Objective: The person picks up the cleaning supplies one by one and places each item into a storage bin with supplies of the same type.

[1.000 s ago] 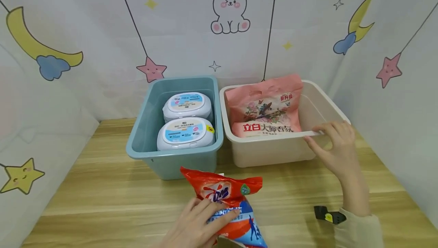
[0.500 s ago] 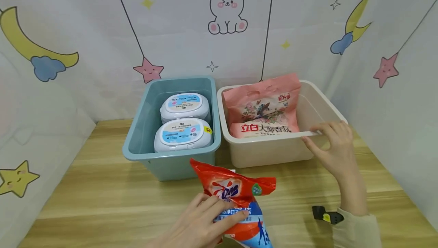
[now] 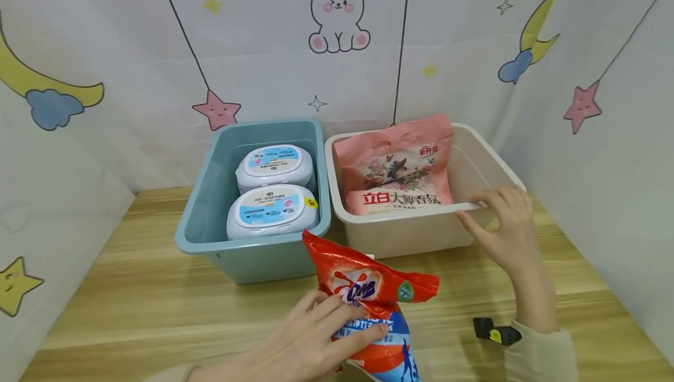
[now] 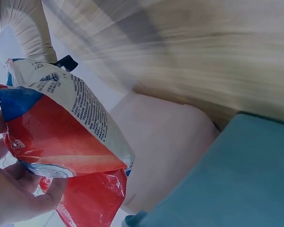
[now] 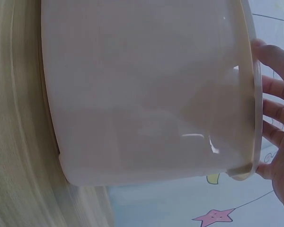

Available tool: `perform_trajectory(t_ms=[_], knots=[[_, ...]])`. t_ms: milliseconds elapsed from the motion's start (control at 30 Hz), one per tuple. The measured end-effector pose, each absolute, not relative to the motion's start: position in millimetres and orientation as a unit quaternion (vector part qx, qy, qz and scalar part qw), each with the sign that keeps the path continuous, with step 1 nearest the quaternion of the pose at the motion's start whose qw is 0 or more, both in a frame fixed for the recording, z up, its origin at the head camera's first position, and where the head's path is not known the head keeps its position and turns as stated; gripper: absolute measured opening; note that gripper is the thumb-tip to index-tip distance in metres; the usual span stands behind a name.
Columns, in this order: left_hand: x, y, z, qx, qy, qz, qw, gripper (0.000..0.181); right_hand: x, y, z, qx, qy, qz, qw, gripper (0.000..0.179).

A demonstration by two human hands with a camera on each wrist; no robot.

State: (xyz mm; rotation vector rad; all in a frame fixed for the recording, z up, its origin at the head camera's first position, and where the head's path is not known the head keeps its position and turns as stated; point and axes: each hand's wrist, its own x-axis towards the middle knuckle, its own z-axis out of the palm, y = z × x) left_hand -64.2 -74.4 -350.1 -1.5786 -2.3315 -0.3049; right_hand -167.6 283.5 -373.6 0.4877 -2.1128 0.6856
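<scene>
My left hand [image 3: 321, 335] grips a red and blue bag of laundry detergent [image 3: 363, 288] in front of the two bins, fingers spread across its printed face. In the left wrist view the thumb curls round the side of the detergent bag [image 4: 66, 137]. My right hand [image 3: 508, 230] holds the front rim of the cream bin [image 3: 411, 233] near its right corner, thumb outside and fingers over the edge. The right wrist view shows that hand [image 5: 279, 109] at the bin's rim [image 5: 256, 99]. A pink detergent bag [image 3: 395, 171] leans inside the cream bin.
Left of the cream bin stands a blue-green bin [image 3: 263, 268] with two white lidded boxes [image 3: 271, 212] inside. By the right sleeve lies a small black strap [image 3: 495, 332] on the wooden table [image 3: 131, 312]. A patterned curtain [image 3: 263, 48] encloses the back and sides.
The left hand has carried the red and blue detergent bag rightward and slightly towards the bins. The right hand keeps its hold on the rim. The head view has shifted a little.
</scene>
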Motion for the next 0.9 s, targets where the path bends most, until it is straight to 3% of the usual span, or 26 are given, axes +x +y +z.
perform_trajectory(t_ms=[600,900], knots=[[-68,-68,-312,-0.588,-0.792,-0.068,0.149,0.074,-166,282,-370,0.194,-0.845,0.269,0.418,0.063],[-72,-63,-303,-0.595,-0.782,-0.09,0.165,0.069,-164,283,-370,0.193,-0.851,0.273,0.406,0.035]])
